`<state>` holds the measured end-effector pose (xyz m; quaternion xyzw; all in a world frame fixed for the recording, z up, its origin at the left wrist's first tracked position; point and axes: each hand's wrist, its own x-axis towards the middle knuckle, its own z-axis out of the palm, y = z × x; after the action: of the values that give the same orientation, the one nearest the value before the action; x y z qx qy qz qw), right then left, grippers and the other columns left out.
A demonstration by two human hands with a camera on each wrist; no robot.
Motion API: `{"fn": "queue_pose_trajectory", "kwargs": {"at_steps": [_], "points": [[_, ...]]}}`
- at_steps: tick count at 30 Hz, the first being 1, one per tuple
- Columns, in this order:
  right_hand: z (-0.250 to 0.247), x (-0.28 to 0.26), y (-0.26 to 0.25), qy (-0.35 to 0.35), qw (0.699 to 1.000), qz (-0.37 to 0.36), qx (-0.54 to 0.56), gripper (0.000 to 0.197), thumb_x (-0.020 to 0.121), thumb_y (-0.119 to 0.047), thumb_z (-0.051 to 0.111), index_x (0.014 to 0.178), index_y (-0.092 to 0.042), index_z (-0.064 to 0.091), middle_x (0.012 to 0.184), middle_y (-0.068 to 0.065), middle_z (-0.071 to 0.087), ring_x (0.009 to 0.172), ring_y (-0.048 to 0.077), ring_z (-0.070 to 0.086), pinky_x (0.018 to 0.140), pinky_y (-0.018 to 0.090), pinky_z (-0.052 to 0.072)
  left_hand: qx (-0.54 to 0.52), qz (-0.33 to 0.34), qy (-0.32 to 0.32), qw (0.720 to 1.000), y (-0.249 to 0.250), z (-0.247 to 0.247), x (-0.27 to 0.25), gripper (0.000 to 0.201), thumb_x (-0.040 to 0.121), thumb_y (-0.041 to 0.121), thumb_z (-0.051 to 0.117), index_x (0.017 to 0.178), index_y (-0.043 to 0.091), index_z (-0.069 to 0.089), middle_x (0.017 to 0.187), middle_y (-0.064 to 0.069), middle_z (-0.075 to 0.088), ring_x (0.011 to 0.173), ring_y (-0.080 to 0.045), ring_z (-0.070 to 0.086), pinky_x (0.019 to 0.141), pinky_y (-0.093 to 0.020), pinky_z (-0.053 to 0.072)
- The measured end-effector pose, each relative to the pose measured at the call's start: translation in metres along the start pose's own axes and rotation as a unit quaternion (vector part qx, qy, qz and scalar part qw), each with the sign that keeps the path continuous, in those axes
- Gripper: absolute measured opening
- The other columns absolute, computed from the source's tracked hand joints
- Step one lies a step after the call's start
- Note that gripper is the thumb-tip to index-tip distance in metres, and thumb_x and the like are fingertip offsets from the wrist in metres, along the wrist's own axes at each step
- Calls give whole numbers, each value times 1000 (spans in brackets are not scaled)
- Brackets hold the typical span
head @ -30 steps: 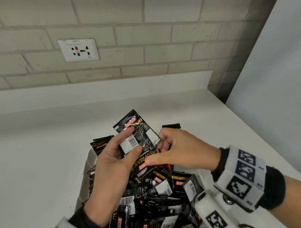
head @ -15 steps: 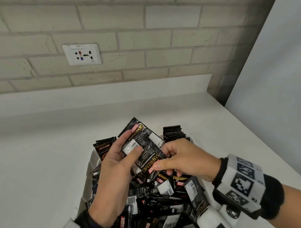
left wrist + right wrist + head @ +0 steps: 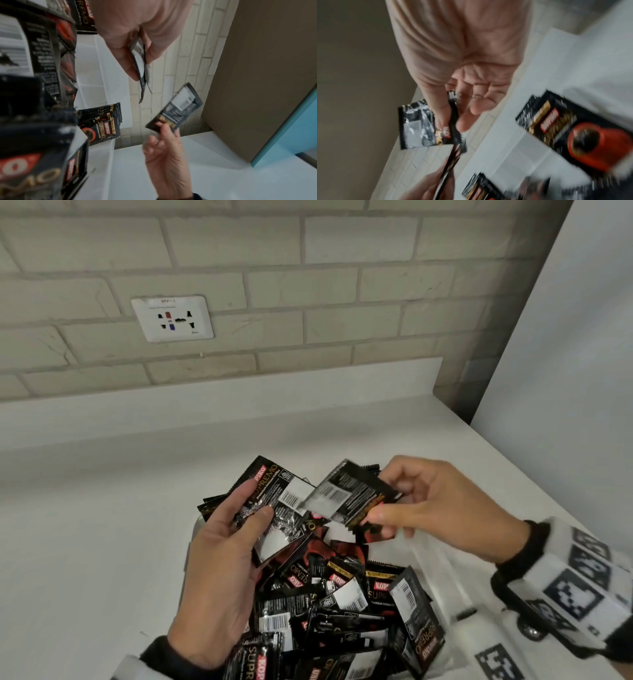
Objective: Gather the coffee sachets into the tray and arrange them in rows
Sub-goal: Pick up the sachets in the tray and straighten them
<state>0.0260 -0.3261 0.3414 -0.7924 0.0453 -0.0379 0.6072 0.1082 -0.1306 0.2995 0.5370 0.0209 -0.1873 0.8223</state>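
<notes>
A white tray [image 3: 194, 534] on the counter holds a loose pile of black coffee sachets [image 3: 342, 597]. Above its far end my left hand [image 3: 257, 498] grips a small stack of sachets [image 3: 284, 501] between thumb and fingers; the left wrist view shows that stack [image 3: 141, 65] edge-on. My right hand [image 3: 376, 497] pinches a single sachet [image 3: 352, 494] just right of the stack, barcode side up. That single sachet [image 3: 175, 108] also shows in the left wrist view. A short row of sachets [image 3: 104, 117] stands on edge at the tray's far end.
The white counter [image 3: 85, 542] meets a brick wall with a socket plate [image 3: 172, 319] at the back. A pale panel [image 3: 565, 371] bounds the counter on the right. The right wrist view is blurred and shows a sachet with a red cup [image 3: 573, 128].
My right hand has drawn one sachet away from the left hand's stack, up and to the right. The left hand still holds its stack over the tray.
</notes>
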Motion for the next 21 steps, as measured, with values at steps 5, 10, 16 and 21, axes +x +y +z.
{"fn": "queue_pose_trajectory", "kwargs": {"at_steps": [5,10,16,21], "points": [[-22,4,-1,78,962,-255,-66,16,65,-8,68,75,-22,68,83,-9,68,78,9,63,70,20,49,111,-18,-61,992,-4,1,0,38,82,-9,56,97,22,73,84,-5,74,63,-14,67,62,-31,54],[-24,10,5,57,904,-376,-196,23,70,8,58,80,-12,62,97,1,60,92,2,59,79,14,46,187,-34,-139,972,-2,14,-9,30,85,5,56,84,25,78,91,-4,75,87,-14,67,89,-34,49],[-19,14,12,32,885,-394,-245,27,74,10,53,86,-13,61,105,2,57,98,6,58,79,19,50,176,-4,-168,970,1,22,-18,29,51,33,71,78,27,78,89,-5,75,87,-18,69,93,-41,48],[-20,16,8,63,958,-260,-106,42,79,0,45,98,-31,66,110,-12,62,96,9,64,84,19,50,183,42,-118,975,-1,21,-15,12,61,14,72,67,24,77,78,3,75,72,-7,71,70,-16,54]]}}
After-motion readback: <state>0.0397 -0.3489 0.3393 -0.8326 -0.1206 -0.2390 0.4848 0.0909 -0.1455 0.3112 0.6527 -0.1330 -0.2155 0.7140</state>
